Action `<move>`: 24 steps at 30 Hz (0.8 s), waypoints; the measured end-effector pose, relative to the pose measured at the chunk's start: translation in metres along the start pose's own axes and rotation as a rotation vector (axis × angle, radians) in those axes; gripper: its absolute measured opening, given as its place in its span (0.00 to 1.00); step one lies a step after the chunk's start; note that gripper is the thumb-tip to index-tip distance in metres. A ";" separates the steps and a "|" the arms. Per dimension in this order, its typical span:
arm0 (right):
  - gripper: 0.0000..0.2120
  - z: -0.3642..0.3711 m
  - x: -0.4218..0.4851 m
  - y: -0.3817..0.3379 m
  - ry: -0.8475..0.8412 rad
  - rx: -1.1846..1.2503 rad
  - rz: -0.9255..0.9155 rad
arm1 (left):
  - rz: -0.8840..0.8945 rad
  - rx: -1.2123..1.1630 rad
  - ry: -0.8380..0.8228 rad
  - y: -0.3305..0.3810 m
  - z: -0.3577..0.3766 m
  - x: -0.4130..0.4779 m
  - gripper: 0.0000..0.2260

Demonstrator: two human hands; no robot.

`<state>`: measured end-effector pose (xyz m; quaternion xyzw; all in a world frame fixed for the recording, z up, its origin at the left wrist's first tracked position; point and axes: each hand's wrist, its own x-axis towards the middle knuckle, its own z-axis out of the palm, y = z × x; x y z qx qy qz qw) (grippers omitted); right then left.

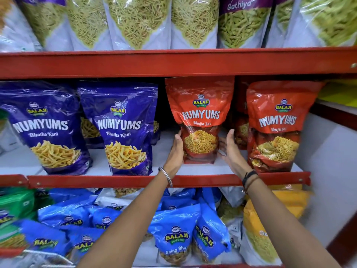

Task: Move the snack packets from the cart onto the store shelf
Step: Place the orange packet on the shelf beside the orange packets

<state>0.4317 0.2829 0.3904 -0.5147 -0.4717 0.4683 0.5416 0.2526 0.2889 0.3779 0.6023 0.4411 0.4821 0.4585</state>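
An orange Numyums Bhujia Sev packet (200,120) stands upright on the white middle shelf (100,165), behind its red front lip. My left hand (176,149) presses flat against the packet's lower left edge. My right hand (230,149) is open just off the lower right edge, fingers spread, touching or nearly touching it. A second orange Bhujia Sev packet (276,126) stands to the right, with more orange packets behind it. No cart is in view.
Two purple Numyums Bhatha Kani packets (121,130) stand left on the same shelf. The red upper shelf (173,62) carries clear sev and gathiya bags. Below lie blue Balaji packets (173,235), green ones at left, yellow ones at right. A white wall bounds the right side.
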 end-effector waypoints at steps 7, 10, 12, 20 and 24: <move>0.38 -0.003 -0.040 -0.004 -0.005 0.044 -0.021 | -0.092 -0.012 -0.080 0.017 -0.007 -0.037 0.27; 0.34 -0.006 -0.054 -0.004 -0.007 0.035 -0.030 | -0.091 0.001 -0.077 0.022 -0.012 -0.050 0.27; 0.30 -0.008 -0.064 -0.006 0.000 0.032 -0.032 | -0.084 0.023 -0.089 0.020 -0.013 -0.057 0.28; 0.33 -0.003 -0.084 -0.005 -0.011 -0.069 -0.073 | -0.057 0.138 -0.130 0.031 -0.019 -0.077 0.27; 0.25 -0.008 -0.127 0.030 0.209 -0.136 -0.183 | 0.264 0.295 0.100 0.039 -0.021 -0.100 0.22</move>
